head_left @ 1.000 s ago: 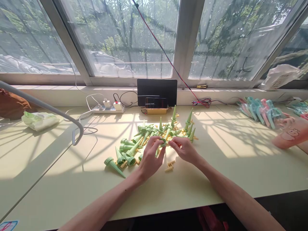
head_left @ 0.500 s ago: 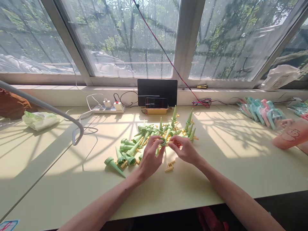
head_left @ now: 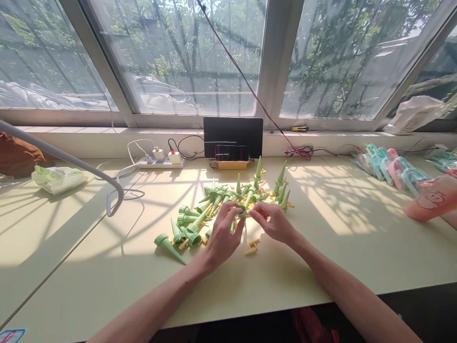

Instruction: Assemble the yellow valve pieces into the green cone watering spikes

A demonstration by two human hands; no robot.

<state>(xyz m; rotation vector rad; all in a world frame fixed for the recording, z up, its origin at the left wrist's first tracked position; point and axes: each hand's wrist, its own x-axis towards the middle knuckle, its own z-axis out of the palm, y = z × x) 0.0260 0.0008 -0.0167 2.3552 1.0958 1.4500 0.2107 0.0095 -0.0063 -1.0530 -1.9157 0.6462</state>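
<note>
My left hand (head_left: pixel 225 229) is closed on a green plastic watering spike (head_left: pixel 242 210), its round open end turned up and its lower part mostly behind my fingers. Close on its right, my right hand (head_left: pixel 274 222) pinches a small yellow piece, largely hidden by the fingertips, at the side of the spike. Beyond both hands lies a heap of green spikes (head_left: pixel 194 224) mixed with yellow T-shaped pieces. Several upright spikes (head_left: pixel 280 178) stand at the right of the heap. Nearer me, a few yellow T-shaped pieces (head_left: pixel 253 247) rest on the table between my wrists.
Behind the heap, a phone (head_left: pixel 232 152) leans in front of a black tablet (head_left: pixel 233 131). A power strip (head_left: pixel 160 162) sits left of them. A grey curved tube (head_left: pixel 89 166) reaches in from the left. At right are a pink cup (head_left: pixel 430 200) and bagged pastel items (head_left: pixel 389 164).
Both hands stay almost in place, holding the same pieces. The view has shifted very slightly; nothing else visibly differs.
</note>
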